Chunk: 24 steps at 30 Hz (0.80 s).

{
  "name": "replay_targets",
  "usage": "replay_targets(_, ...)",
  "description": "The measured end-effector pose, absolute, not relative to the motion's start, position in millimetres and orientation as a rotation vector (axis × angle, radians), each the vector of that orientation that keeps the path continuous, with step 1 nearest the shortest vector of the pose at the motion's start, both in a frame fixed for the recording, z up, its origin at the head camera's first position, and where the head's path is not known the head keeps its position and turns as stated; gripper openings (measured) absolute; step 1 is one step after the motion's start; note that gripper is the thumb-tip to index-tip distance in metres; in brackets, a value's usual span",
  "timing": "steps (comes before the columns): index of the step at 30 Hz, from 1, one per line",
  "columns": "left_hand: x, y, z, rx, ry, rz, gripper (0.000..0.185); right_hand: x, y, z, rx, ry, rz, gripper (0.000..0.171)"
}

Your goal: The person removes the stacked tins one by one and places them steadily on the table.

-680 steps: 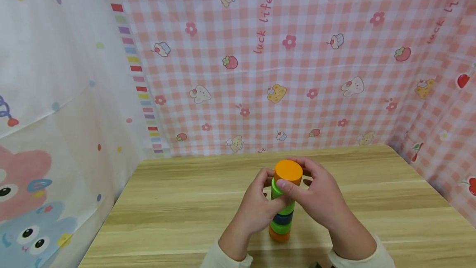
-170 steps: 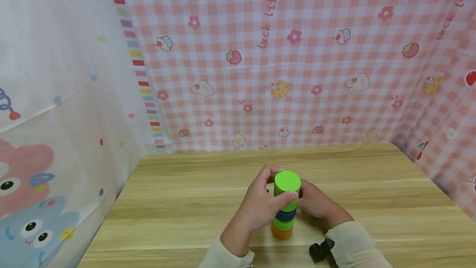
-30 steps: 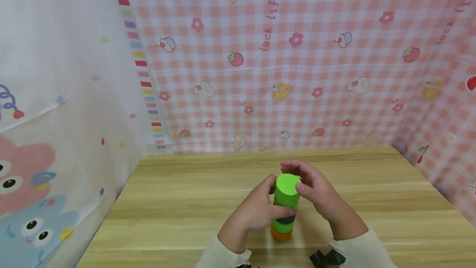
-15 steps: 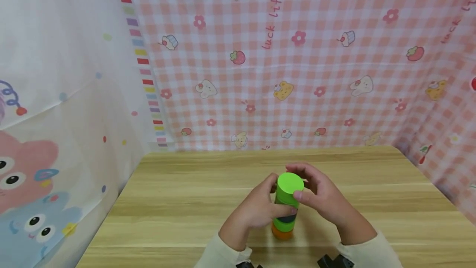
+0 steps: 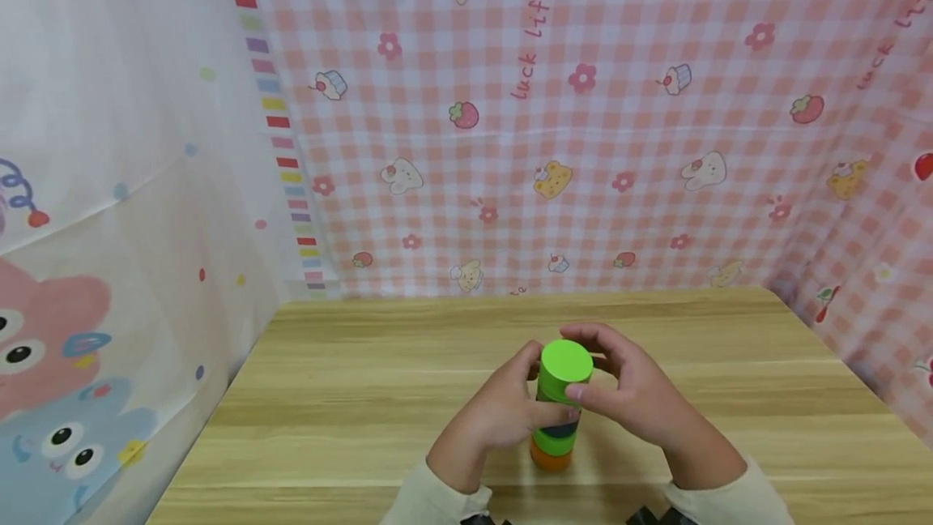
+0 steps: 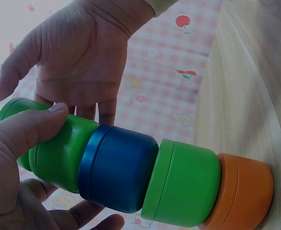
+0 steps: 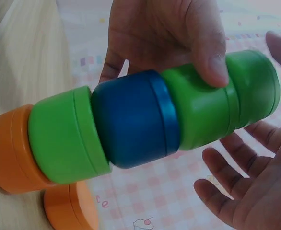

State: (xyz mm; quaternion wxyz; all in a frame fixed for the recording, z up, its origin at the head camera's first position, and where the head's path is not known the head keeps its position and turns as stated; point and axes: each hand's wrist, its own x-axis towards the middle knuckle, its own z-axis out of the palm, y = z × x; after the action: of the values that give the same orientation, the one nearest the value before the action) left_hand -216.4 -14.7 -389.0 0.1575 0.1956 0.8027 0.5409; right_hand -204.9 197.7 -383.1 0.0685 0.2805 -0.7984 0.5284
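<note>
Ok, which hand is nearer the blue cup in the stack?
Left. The left hand grips the green cup just above the blue cup; the right hand cups the top green cup, farther up.

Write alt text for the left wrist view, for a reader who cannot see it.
A left hand grips the top green cup of a stack of upturned cups, thumb across its side. Below it sit a blue cup, a green cup and an orange cup on a wooden table. The right hand hovers open behind the stack.
</note>
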Motion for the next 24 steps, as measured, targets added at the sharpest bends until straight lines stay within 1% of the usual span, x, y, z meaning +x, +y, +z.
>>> replay_targets(16, -216, -14, -390, 0.563, 2.306, 1.547, 0.050, -193, 194, -375, 0.714, -2.466, 1.447, 0.051)
replay_targets(24, -216, -14, -390, 0.558, 2.296, 1.556, 0.049, -189, 189, -372, 0.642, -2.480, 1.446, 0.052)
